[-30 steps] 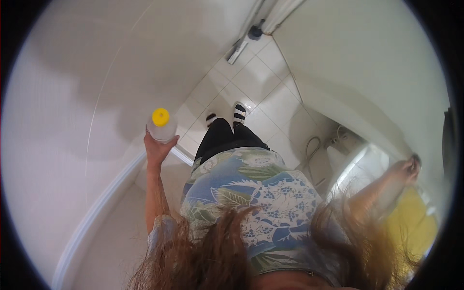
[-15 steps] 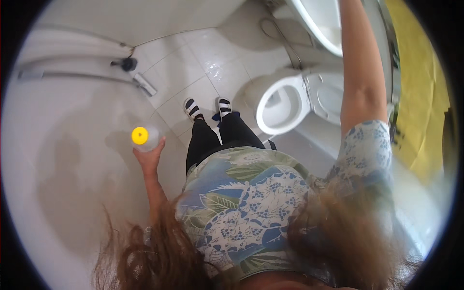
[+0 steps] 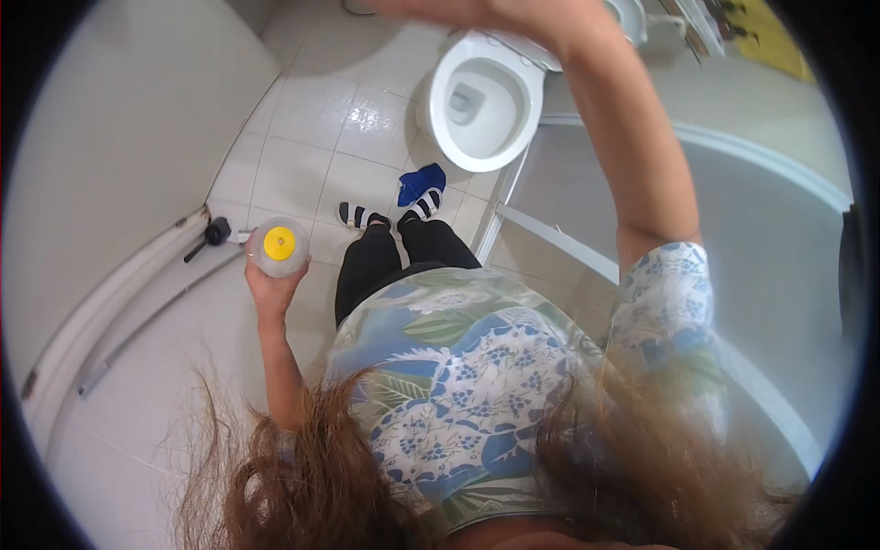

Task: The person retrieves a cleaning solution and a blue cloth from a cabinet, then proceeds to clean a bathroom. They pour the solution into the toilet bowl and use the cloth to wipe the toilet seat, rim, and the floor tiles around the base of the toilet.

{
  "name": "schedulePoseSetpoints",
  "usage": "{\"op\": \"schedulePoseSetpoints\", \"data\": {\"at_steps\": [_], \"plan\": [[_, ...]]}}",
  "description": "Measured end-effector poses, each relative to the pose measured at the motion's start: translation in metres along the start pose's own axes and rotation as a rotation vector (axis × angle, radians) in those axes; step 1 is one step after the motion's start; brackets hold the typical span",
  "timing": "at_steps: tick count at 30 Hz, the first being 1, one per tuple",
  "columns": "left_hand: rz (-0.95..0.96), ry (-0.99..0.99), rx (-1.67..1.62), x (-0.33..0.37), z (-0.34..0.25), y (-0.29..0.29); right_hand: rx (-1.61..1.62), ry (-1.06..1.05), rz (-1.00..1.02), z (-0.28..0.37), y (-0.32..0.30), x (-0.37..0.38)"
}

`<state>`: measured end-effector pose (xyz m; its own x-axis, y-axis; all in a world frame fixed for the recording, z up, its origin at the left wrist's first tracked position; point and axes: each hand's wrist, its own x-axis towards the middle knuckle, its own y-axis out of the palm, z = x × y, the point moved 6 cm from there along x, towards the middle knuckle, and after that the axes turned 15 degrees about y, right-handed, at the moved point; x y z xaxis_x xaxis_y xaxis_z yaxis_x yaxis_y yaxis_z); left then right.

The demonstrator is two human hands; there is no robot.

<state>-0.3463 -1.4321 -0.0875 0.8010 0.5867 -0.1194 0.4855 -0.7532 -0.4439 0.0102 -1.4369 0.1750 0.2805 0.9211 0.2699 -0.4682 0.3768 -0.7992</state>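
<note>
My left hand (image 3: 273, 291) is wrapped round a translucent bottle (image 3: 291, 264) with a round yellow cap (image 3: 280, 243). The bottle is upright, its cap facing up at me, at the left beside my body. My right arm is raised and bent. The right hand (image 3: 449, 7) reaches leftward along the upper edge of the view, above the toilet, smeared by motion. Its fingers are cut off or blurred, so I cannot tell whether it holds anything.
A white toilet (image 3: 481, 105) with its lid up stands ahead to the right. A crumpled blue cloth (image 3: 422, 183) lies by my right foot. On the right is a white-framed glass shower enclosure (image 3: 559, 240); a white door (image 3: 174, 101) is on the left, with a black handle-like piece (image 3: 217, 231) nearby.
My view has turned to the right. My right hand has swung from the upper right toward the left. The bottle stays in my left hand.
</note>
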Motion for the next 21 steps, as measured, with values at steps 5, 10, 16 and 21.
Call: {"op": "schedulePoseSetpoints", "data": {"at_steps": [5,10,16,21], "plan": [[0.053,-0.001,-0.025,0.036,-0.014,-0.003,0.067,0.543,0.181,-0.037,-0.026,-0.137],[-0.045,-0.004,-0.08,0.042,-0.01,-0.016,0.129,0.916,0.188,-0.056,-0.047,-0.214],[0.039,0.002,-0.149,0.102,0.016,-0.04,0.148,1.137,0.062,-0.063,-0.05,-0.199],[-0.091,0.187,-0.06,0.108,-0.03,-0.023,0.166,1.037,-0.175,-0.082,-0.015,-0.281]]}}
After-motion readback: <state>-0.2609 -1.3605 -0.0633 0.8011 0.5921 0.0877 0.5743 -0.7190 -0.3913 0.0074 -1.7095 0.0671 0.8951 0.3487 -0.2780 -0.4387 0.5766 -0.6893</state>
